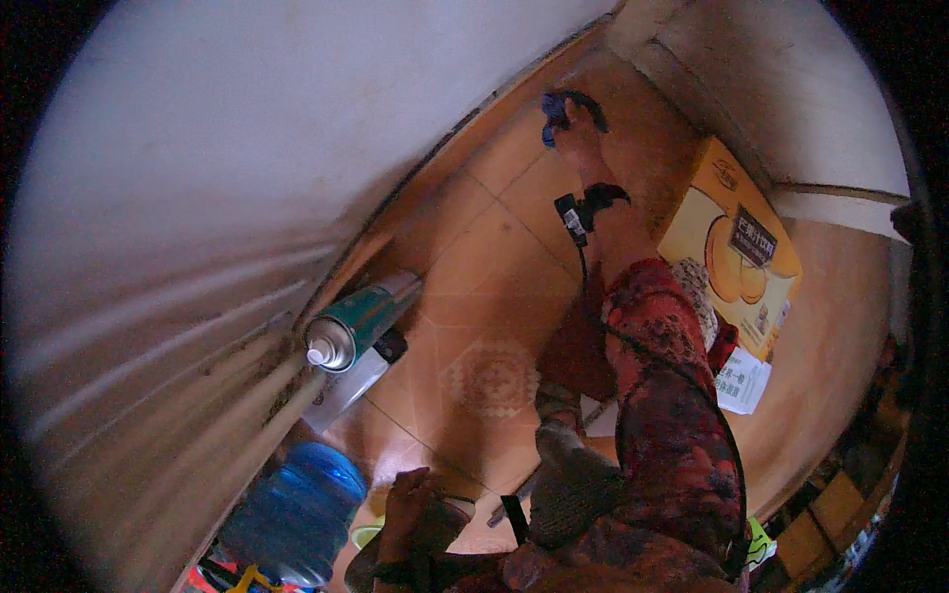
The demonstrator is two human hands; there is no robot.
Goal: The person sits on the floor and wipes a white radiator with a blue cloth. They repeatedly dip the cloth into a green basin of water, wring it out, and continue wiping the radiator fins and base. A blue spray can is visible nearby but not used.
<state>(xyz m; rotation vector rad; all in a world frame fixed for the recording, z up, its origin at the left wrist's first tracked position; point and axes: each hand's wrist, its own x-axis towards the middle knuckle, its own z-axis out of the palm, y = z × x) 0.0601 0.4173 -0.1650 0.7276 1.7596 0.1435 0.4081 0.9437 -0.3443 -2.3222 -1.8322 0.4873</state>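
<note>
My right hand (580, 141) reaches far out over the tiled floor, near the foot of the wall, and presses a bunched dark blue cloth (550, 118) to the tiles. A black strap with a small device (572, 220) and a cable is around that wrist, below a red patterned sleeve. My left hand (409, 500) is low in the picture, left of centre, with its fingers seemingly curled; dimness hides whether it holds anything. Beside it shows the rim of a light green container (365, 535). A green spray can (356, 322) with a white nozzle stands by the wall, between the hands.
A large blue plastic water bottle (296, 511) is at the lower left. At right, a yellow cardboard box (730, 248) with printed fruit lies by the wall, beside a white printed packet (741, 382). A pale flat object (347, 389) lies by the can. White walls (222, 133) bound the floor.
</note>
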